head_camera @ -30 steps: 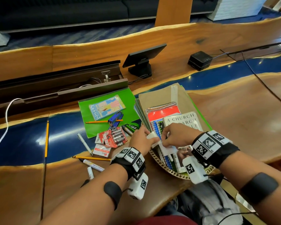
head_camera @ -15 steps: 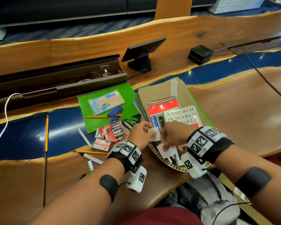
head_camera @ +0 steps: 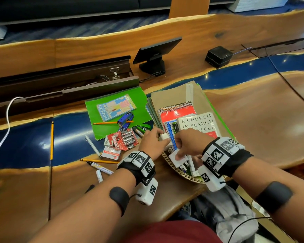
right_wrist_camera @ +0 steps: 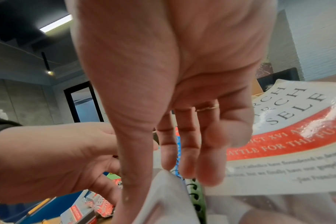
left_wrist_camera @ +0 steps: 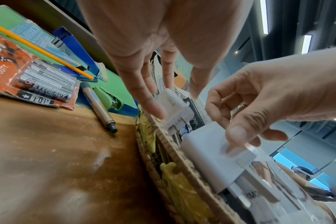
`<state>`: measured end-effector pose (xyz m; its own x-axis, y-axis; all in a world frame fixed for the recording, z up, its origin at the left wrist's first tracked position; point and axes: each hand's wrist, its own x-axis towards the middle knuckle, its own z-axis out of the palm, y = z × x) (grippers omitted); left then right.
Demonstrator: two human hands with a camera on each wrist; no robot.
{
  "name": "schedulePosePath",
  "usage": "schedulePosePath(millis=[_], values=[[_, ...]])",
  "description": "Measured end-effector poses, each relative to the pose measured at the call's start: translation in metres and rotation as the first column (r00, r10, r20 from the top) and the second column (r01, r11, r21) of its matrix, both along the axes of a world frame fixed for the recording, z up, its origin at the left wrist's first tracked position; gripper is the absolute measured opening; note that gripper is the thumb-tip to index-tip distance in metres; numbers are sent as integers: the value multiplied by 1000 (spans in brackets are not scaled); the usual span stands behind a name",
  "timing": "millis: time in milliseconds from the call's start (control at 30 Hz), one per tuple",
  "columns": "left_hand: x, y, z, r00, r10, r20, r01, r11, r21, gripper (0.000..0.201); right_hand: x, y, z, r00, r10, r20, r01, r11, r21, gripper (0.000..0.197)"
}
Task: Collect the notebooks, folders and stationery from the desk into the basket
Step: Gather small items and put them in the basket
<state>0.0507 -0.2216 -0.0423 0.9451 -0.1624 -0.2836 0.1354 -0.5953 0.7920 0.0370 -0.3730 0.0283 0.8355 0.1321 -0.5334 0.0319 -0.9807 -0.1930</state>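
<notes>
The woven basket [head_camera: 180, 171] stands at the desk's near edge, packed with a brown folder [head_camera: 172, 97], a red spiral notebook [head_camera: 176, 113] and a grey book [head_camera: 198, 123]. My left hand [head_camera: 159, 137] pinches a small white block [left_wrist_camera: 173, 106] over the basket's left rim [left_wrist_camera: 163, 136]. My right hand [head_camera: 179, 153] pinches a larger white box [left_wrist_camera: 211, 153] between thumb and fingers, low inside the basket's near side. In the right wrist view the white box [right_wrist_camera: 169, 197] lies under my thumb, beside the book [right_wrist_camera: 297, 128].
Left of the basket lie a green folder [head_camera: 112, 106], a blue stapler [head_camera: 125, 119], a green stapler [head_camera: 144, 128], a battery pack [head_camera: 123, 139], a small red-and-white box [head_camera: 111, 152], pencils, pens and a marker [head_camera: 100, 167]. A small monitor [head_camera: 154, 55] stands behind.
My right hand has carried the white box down and toward me into the basket's near side. The left hand stays at the left rim with the small white block.
</notes>
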Motion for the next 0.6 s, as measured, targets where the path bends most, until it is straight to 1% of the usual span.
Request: schedulePosePath(millis=[67, 200, 267, 400, 533, 600], values=[[0, -1, 1, 1000, 3, -14, -3, 1000, -11, 30, -3, 1, 2, 1000, 28, 12, -27, 998, -64, 40], [0, -3, 2, 1000, -22, -11, 23, 999, 33, 36, -11, 10, -4, 988, 132, 74, -111, 964, -240, 45], [0, -3, 3, 1000, -25, -12, 25, 999, 37, 37, -13, 14, -9, 983, 157, 92, -127, 954, -272, 45], [-1, -2, 4, 1000, -25, -11, 26, 998, 50, 37, -11, 14, -11, 986, 118, 113, -90, 969, -231, 50], [-5, -4, 2, 1000, -21, -8, 21, 998, 55, 37, -17, 22, -21, 989, 66, 131, -41, 983, -181, 44], [-6, -4, 0, 1000, -26, -4, 26, 997, 66, 37, -22, 27, -29, 991, 52, 119, -37, 991, -129, 46]])
